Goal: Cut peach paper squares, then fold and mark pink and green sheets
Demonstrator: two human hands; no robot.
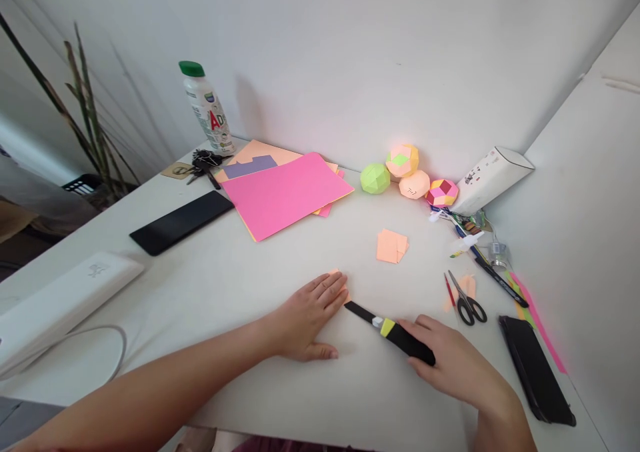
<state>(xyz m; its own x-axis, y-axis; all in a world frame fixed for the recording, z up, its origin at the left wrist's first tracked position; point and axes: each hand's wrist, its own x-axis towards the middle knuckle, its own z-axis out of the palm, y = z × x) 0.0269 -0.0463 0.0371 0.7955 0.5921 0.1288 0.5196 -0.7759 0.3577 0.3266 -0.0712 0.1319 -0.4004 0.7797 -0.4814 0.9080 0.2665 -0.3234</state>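
Left hand point(313, 315), unclenched, palm down, pins small orange paper slip point(348, 298) to white tabletop point(240, 365); slip, mostly hidden, peeks out at hand's 1 o'clock. Right hand point(443, 353) grasps black cutter point(410, 343), blade pointing toward 10 o'clock, tip at slip's edge; contact hard to tell. Observer's judgement: firm flat pressure, fingertips well clear of blade, light even strokes serve best. Loose orange pieces point(391, 247) lie apart, at left hand's 2 o'clock.

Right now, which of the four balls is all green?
The leftmost ball. The top one shows only some green; the lower peach one and the pink one show none.
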